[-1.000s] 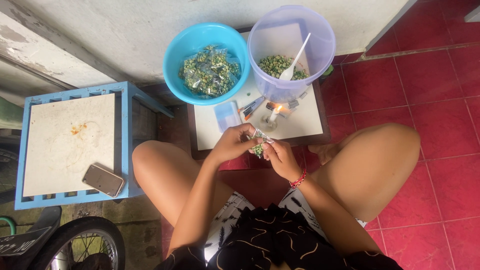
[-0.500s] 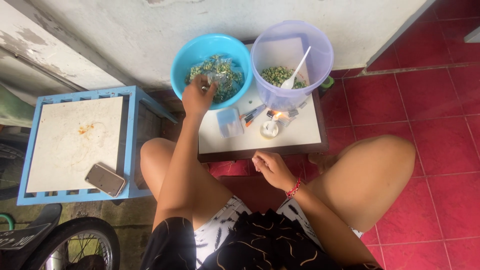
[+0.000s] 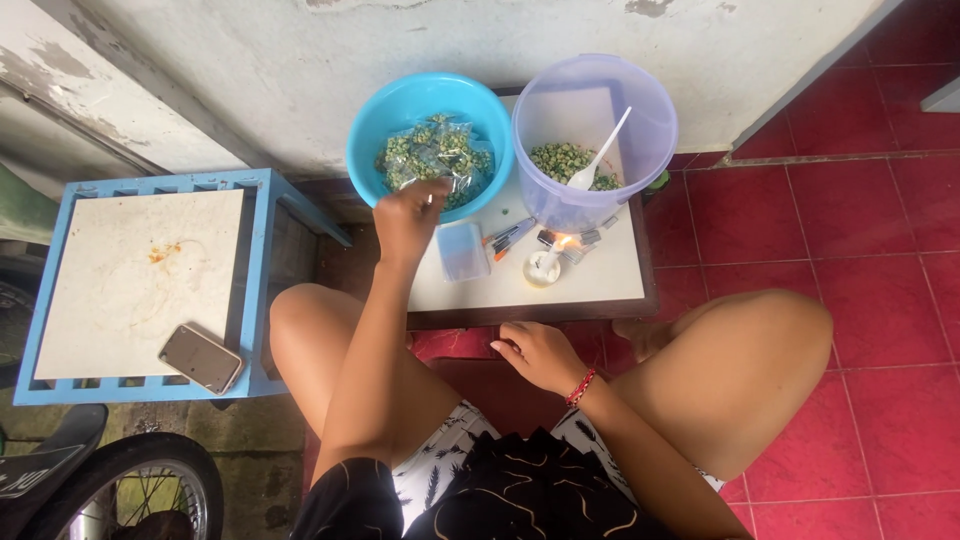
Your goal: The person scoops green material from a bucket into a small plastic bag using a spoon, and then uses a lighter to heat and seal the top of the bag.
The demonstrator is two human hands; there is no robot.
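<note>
The left hand is pulling back from the blue bowl, where it was reaching in half a second ago, and is now hovering at the rim nearest the person, fingers curled together; whether they are pinching anything cannot be told. At far left a wheel is showing in the corner beside a blue stand with a stained white top, a phone lying on it. The bowl, holding small clear packets of green snack, is sitting on a low white table against a peeling wall. The right hand is resting just below the table edge, fingers loosely bent, holding nothing. A lilac tub with a white spoon is standing right of the bowl, a small flame burning in front of it. Red floor tiles are spreading to the right.
</note>
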